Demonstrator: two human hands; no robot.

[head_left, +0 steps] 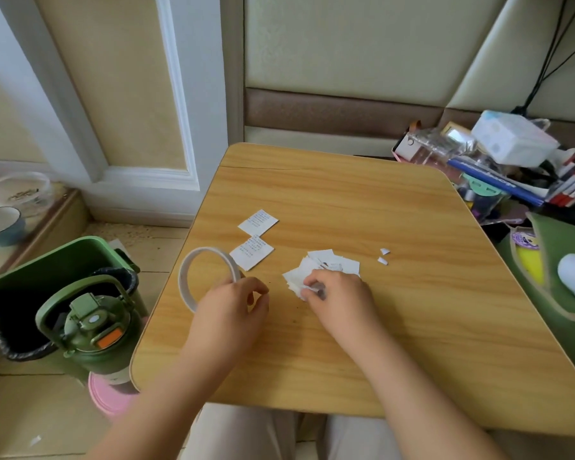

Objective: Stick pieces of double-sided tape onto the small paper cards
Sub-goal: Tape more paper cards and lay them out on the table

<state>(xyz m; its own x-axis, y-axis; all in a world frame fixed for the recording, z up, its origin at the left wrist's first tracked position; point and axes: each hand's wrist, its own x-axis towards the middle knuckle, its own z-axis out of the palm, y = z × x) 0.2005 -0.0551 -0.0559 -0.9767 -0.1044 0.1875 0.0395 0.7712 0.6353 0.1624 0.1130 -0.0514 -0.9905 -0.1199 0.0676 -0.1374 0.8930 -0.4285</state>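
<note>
Head view: a person's two hands work over a wooden table [346, 200].
Left hand [233, 307]: fingers curl around the near edge of the tape roll [206, 277], which stands tilted on the table.
Right hand [336, 293]: fingers pinch a card in the card pile [326, 270].
Finished cards [254, 239]: two lie flat beyond the roll.
Paper scraps [383, 256]: right of the pile.

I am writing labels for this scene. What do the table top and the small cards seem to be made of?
Table top: probably laminate with a printed wood grain, smooth and slightly shiny.
Small cards: thin white paper, matte, with printed text; they lie flat.
</note>
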